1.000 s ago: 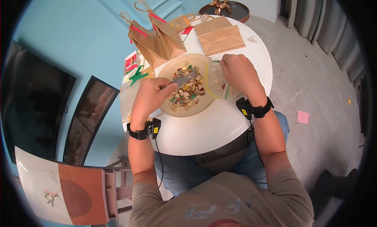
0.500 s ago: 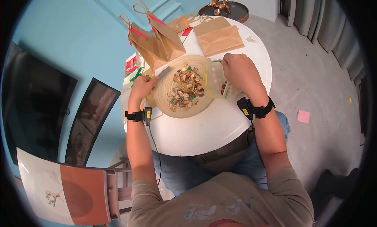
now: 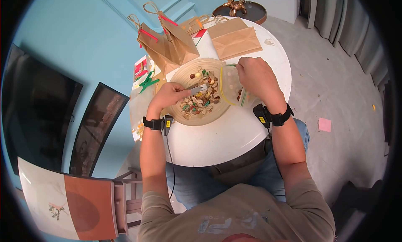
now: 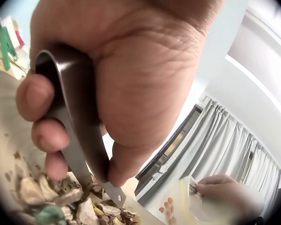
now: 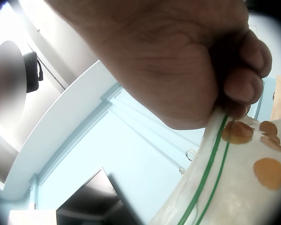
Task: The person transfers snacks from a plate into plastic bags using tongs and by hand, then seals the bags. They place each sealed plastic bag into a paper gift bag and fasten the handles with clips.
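Observation:
My left hand (image 3: 167,94) grips a pair of bent metal tongs (image 4: 77,112), fingers on one side and thumb on the other. Their tips reach down among a heap of mixed dried pieces (image 3: 201,102), shell-like and pale, brown and green. The heap lies in a round, pale shallow bowl (image 3: 214,64). On the bowl's right side, my right hand (image 3: 259,76) pinches the edge of a clear zip bag (image 3: 228,87) with a yellow and a green strip. Orange round spots mark the bag in the right wrist view, and a few brown pieces show inside it.
Two upright brown paper bags (image 3: 169,49) with pink strips stand behind the bowl. Another paper bag (image 3: 234,39) lies flat at the back right. Green clips (image 3: 148,82) and papers sit at the table's left edge. A round side table (image 3: 259,16) stands beyond.
My left hand swung the tongs left to the bowl's rim, then back right over the heap. The right hand and zip bag stay almost in place.

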Demonstrator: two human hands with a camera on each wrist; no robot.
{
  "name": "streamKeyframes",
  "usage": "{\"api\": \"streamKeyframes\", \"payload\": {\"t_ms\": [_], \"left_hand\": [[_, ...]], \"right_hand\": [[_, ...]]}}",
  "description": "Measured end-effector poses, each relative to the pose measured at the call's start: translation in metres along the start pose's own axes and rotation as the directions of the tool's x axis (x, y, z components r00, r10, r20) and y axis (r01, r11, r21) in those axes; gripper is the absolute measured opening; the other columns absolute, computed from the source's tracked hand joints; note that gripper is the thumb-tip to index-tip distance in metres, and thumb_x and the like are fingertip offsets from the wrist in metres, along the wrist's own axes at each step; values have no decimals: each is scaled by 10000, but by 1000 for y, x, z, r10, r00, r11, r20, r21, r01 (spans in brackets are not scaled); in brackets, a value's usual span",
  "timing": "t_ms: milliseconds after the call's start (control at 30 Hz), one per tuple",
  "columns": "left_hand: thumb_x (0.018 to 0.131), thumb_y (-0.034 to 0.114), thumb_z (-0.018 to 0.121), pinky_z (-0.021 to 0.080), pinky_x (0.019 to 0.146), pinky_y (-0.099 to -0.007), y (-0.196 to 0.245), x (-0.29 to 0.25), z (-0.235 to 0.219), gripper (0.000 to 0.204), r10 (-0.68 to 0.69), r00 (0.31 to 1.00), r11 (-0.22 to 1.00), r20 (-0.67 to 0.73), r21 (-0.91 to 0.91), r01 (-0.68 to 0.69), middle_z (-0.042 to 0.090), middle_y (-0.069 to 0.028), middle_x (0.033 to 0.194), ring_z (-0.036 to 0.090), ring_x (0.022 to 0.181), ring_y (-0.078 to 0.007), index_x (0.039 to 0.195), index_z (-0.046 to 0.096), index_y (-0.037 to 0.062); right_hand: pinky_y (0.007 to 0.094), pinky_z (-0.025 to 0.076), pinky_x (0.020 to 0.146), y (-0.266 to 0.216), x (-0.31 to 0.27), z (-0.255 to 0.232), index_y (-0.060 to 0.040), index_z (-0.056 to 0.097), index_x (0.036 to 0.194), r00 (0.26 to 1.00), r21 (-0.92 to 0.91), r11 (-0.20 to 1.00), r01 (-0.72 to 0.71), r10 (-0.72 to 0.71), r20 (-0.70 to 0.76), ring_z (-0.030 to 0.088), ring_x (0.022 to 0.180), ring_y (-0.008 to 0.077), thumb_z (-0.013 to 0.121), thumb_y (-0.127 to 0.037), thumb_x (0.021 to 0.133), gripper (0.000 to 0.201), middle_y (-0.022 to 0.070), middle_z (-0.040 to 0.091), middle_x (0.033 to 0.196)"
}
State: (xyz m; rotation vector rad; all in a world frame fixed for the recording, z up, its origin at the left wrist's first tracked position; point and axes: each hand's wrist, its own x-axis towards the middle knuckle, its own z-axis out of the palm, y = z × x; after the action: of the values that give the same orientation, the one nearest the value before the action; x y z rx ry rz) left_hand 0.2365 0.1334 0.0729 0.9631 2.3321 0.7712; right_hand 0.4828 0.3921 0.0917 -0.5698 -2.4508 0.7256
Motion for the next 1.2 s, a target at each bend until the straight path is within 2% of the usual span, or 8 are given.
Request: {"api": "streamKeyframes", "payload": {"t_ms": [67,367,467,567,800,1000,1067,1200], "left_hand": [[967,392,874,486,584,-312,2,2,5,426,30,999,996,-42,82,-26,715,-37,686,603,588,-113,871,822,-20],[970,335,862,518,620,-384,4,2,25,387,137,975,971,-177,219,-96,691,-153,647,644,582,-217,915,833,-48],[1009,283,849,527,650,-325,17,-6,26,350,69,984,968,-164,249,-26,741,-89,700,645,633,-137,947,840,-61],[993,321,842,525,625,-385,6,-5,28,381,131,973,974,-191,207,-90,714,-152,652,658,585,-219,913,836,-52],[1011,313,832,523,639,-373,8,-26,12,373,105,969,987,-225,141,-74,743,-107,690,643,603,-174,958,844,-56],[1022,260,821,444,592,-300,60,-56,-10,306,98,957,990,-272,124,-66,717,-22,722,576,626,-91,970,841,-42],[1012,235,828,436,583,-300,79,-60,-4,282,260,932,957,-252,195,-214,707,-19,717,561,624,-82,956,829,-42],[987,269,837,465,594,-349,115,-68,19,280,318,935,922,-159,284,-265,656,-85,641,562,588,-129,947,845,-7]], "right_hand": [[556,612,827,2,0,3,80,775,887,1000,-5,1000,9,-9,-9,766,828,492,639,-89,1005,248,327,745,859],[555,604,821,3,-2,-1,84,765,870,999,-8,1000,28,-28,-19,755,813,492,651,-111,1028,276,327,733,843],[554,601,819,3,-2,-1,85,760,865,999,-4,1000,29,-29,-20,752,809,490,650,-106,1028,274,325,730,842],[552,601,815,4,-2,0,86,758,864,999,1,999,32,-32,-29,751,804,489,647,-100,1026,270,325,728,840],[556,604,808,5,-1,1,89,760,872,998,10,999,47,-46,-37,753,801,494,633,-79,1010,252,332,726,838],[554,610,819,6,0,5,82,775,891,999,0,1000,30,-30,-14,761,822,491,627,-69,992,234,328,741,857],[554,609,822,4,0,3,82,778,899,1000,-7,1000,20,-20,-7,762,830,491,629,-73,994,235,327,745,865],[550,607,830,2,-2,0,82,777,907,1000,16,1000,8,-8,-26,762,846,488,632,-84,1004,241,325,746,879]]}}
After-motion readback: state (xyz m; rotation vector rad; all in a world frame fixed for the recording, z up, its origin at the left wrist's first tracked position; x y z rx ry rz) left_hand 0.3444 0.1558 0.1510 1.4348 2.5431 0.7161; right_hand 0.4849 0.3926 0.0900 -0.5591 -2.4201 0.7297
